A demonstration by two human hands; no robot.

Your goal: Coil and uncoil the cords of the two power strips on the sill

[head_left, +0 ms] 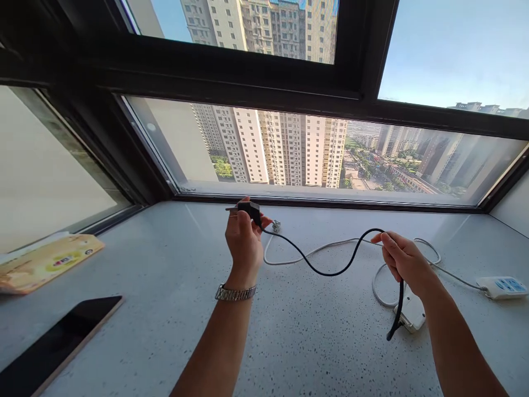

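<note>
A black power plug [250, 212] with metal prongs pointing left is gripped in my left hand [243, 240], raised above the windowsill. From it a black cable [330, 274] runs in a loose wave to my right hand [403, 256], whose fingers are closed around it. The cable's free end hangs down below my right hand. Behind it, partly covered, a white box [413, 313] lies on the sill. A white cord [285, 263] curls across the surface, with a clear-looking plug [276, 225] at its end just right of my left hand.
A white handset with blue buttons [505, 286] lies at the far right. On the left are a yellow tissue pack [58, 262] and a dark-screened phone [61, 342]. The speckled sill [297, 342] meets a dark window frame [248, 82] at the back.
</note>
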